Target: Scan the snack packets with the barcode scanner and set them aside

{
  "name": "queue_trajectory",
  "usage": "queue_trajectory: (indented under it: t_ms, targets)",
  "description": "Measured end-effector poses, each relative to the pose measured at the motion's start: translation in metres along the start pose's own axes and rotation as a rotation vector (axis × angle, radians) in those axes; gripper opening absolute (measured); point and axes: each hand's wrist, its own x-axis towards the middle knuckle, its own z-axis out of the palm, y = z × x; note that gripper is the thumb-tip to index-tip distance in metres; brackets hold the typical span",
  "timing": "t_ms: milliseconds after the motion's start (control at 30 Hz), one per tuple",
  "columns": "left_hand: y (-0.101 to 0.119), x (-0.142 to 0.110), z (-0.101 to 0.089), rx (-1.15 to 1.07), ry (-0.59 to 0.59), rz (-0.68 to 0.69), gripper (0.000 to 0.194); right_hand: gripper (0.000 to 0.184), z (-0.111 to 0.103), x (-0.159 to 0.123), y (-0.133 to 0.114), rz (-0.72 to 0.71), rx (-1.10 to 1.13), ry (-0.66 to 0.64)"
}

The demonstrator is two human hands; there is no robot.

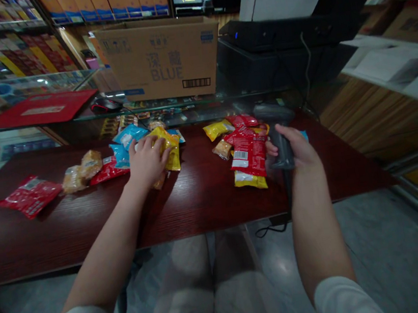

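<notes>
My left hand point(147, 160) reaches over a heap of snack packets on the dark red table point(207, 198). Its fingers curl on a yellow packet point(169, 149), with blue packets point(125, 142) just beyond it. My right hand point(295, 146) is wrapped round the handle of a dark barcode scanner point(276, 124). The scanner's head hangs over a second heap, where a red packet point(249, 153) lies on a yellow one point(249, 179). The scanner's cable drops off the table's front edge.
A lone red packet point(29, 195) lies at the table's left. Behind stands a glass counter with a cardboard box point(161, 57), a computer mouse point(105, 105), a red mat point(39, 109) and a black printer point(277, 29). Shelves of goods fill the back.
</notes>
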Motion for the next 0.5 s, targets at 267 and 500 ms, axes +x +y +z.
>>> queue_trajectory:
  t_ms: [267, 500]
  targets:
    - [0.053, 0.009, 0.015, -0.195, 0.008, 0.121, 0.04, 0.039, -0.013, 0.016, 0.02, 0.187, 0.043, -0.101]
    - [0.118, 0.037, 0.065, -0.449, -0.373, 0.109, 0.059, 0.039, 0.001, 0.023, 0.035, 0.102, 0.138, -0.108]
